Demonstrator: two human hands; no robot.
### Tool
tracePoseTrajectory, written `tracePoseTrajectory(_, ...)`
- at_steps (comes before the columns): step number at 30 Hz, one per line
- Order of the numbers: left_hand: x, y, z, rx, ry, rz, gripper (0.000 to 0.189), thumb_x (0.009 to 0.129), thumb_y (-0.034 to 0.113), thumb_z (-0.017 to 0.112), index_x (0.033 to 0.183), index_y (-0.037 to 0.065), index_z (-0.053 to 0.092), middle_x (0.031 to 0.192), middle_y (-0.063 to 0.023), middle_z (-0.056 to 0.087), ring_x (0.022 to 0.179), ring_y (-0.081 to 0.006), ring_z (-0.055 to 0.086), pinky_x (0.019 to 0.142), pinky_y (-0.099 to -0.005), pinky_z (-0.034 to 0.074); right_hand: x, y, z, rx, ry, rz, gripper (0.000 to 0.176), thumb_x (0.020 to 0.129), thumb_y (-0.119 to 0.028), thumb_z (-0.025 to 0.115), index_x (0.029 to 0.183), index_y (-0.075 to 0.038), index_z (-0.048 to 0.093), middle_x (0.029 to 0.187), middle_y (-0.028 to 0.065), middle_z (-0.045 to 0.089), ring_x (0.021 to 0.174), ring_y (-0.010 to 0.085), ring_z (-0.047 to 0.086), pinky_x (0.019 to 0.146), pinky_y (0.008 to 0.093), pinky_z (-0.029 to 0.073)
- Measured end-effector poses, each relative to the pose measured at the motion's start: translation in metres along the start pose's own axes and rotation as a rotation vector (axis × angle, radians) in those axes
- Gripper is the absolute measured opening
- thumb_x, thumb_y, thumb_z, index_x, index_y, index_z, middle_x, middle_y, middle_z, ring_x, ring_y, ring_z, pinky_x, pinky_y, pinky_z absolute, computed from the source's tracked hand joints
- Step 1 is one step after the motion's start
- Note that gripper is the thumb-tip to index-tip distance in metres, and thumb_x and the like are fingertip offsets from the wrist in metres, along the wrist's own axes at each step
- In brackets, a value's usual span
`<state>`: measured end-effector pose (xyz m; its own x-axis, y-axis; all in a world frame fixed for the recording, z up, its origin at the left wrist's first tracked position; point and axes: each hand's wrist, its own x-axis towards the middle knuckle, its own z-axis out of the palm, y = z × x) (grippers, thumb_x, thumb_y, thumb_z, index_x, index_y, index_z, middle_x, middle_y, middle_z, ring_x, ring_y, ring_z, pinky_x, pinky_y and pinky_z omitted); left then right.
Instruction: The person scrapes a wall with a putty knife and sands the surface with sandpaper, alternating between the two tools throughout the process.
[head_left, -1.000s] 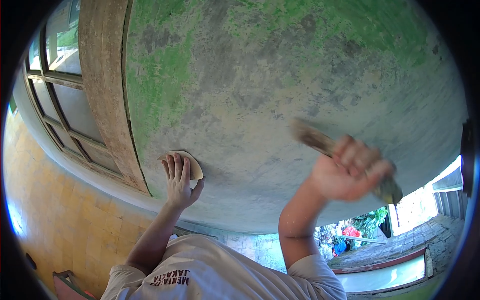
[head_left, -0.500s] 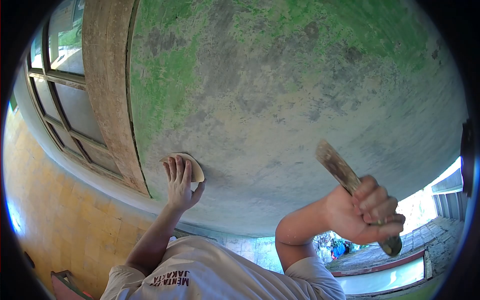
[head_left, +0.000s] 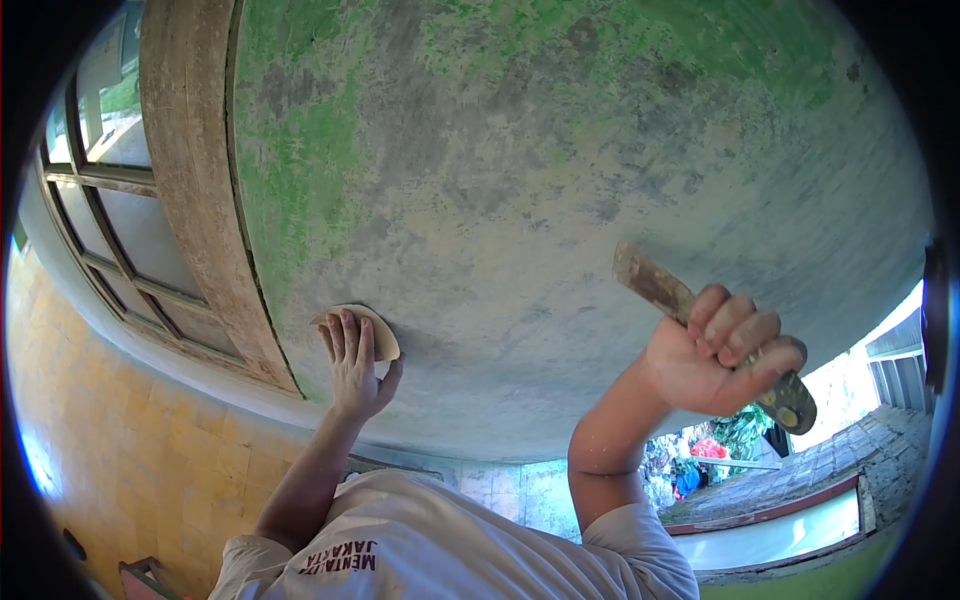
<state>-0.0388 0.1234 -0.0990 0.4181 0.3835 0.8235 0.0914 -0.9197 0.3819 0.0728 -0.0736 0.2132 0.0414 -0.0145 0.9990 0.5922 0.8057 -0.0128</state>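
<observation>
Low on the wall [head_left: 480,200], my left hand [head_left: 355,375] lies with its fingers over a thin, pale, round-edged flat piece [head_left: 384,340], pressing it against the surface. My thumb rests near the piece's lower right edge. Further right, my right hand [head_left: 715,355] is a fist around a scraper [head_left: 655,282] with a long, narrow, stained blade. The blade points up and left across the wall in this view, and the dark handle end with a yellow spot sticks out below the fist. The wall is patchy, with green paint over grey and whitish areas.
A wooden frame [head_left: 190,150] and a paned window [head_left: 140,225] border the wall on the left. Yellowish floor tiles [head_left: 160,440] lie at lower left, with a reddish object [head_left: 145,580] on them. Plants [head_left: 740,435] and a tiled surface [head_left: 790,470] show at lower right.
My right hand has risen with the scraper, its blade tip shifting up and left. My left hand stays nearly in place on the pale piece. The view has turned slightly, moving the window left.
</observation>
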Motion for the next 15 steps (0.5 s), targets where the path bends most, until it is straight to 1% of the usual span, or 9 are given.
tracePoseTrajectory(1,0.0,0.0,-0.001,0.003,-0.001,0.005,0.085,0.078,0.025,0.066,0.142,0.0,0.017,0.147,-0.03,0.011,0.135,-0.0525,0.004,0.105,-0.0652,0.005,0.0,-0.006,0.002,0.066,0.033,0.036,0.027,0.1,-0.031,0.035,0.079,-0.014,0.038,0.061,-0.0011,0.036,0.049,0.0085,0.034,0.046,0.0232,0.03)
tracePoseTrajectory(2,0.0,0.0,-0.001,0.008,0.001,0.009,0.085,0.078,0.025,0.066,0.142,-0.001,0.016,0.147,-0.03,0.011,0.135,-0.0526,0.004,0.105,-0.0652,0.006,0.001,-0.014,0.004,0.069,0.033,0.033,0.027,0.1,-0.031,0.035,0.079,-0.014,0.038,0.061,-0.0011,0.036,0.049,0.0085,0.034,0.046,0.0232,0.03)
tracePoseTrajectory(4,0.001,0.0,-0.001,0.008,-0.001,0.006,0.085,0.078,0.024,0.066,0.143,0.0,0.016,0.148,-0.03,0.011,0.135,-0.0526,0.004,0.105,-0.0652,0.006,0.002,-0.027,0.007,0.139,0.073,-0.104,0.024,0.1,-0.029,0.035,0.081,-0.014,0.038,0.061,-0.0009,0.036,0.049,0.0089,0.034,0.046,0.0239,0.029)
tracePoseTrajectory(6,0.001,0.0,-0.001,0.006,-0.007,0.002,0.086,0.078,0.024,0.066,0.143,0.0,0.016,0.148,-0.0299,0.011,0.135,-0.0526,0.004,0.105,-0.0652,0.006,0.0,-0.016,0.006,0.09,0.054,-0.122,0.023,0.1,-0.029,0.036,0.082,-0.014,0.038,0.062,-0.0008,0.036,0.05,0.0089,0.034,0.045,0.0244,0.029)
tracePoseTrajectory(8,0.0,0.001,-0.001,-0.002,-0.004,-0.002,0.086,0.078,0.024,0.066,0.143,0.001,0.015,0.148,-0.0299,0.01,0.135,-0.0525,0.004,0.105,-0.065,0.006,-0.004,0.009,0.008,-0.104,0.004,-0.044,0.029,0.099,-0.035,0.036,0.08,-0.014,0.04,0.062,-0.0017,0.037,0.049,0.0079,0.033,0.045,0.0233,0.028)
tracePoseTrajectory(12,0.0,0.0,-0.001,0.004,0.004,0.008,0.086,0.078,0.024,0.066,0.143,0.001,0.015,0.148,-0.0296,0.01,0.135,-0.0524,0.004,0.105,-0.0648,0.005,-0.001,-0.014,0.012,-0.012,0.056,0.006,0.029,0.099,-0.035,0.038,0.079,-0.014,0.039,0.062,-0.0014,0.037,0.048,0.0081,0.033,0.045,0.023,0.029)
tracePoseTrajectory(14,-0.001,0.0,-0.001,0.0,-0.01,-0.008,0.086,0.078,0.023,0.066,0.143,0.001,0.014,0.148,-0.0293,0.01,0.135,-0.0522,0.004,0.105,-0.0647,0.006,0.003,-0.029,0.012,0.133,0.027,-0.127,0.023,0.099,-0.03,0.039,0.083,-0.014,0.038,0.062,0.0004,0.038,0.049,0.0091,0.034,0.045,0.0242,0.03)
tracePoseTrajectory(15,0.0,0.001,-0.001,0.002,-0.01,-0.01,0.086,0.078,0.023,0.066,0.143,0.001,0.014,0.148,-0.0293,0.01,0.135,-0.0522,0.004,0.105,-0.0647,0.006,0.002,-0.022,0.013,0.099,0.015,-0.143,0.021,0.099,-0.028,0.039,0.084,-0.013,0.038,0.062,0.0003,0.038,0.049,0.0093,0.034,0.045,0.0246,0.03)
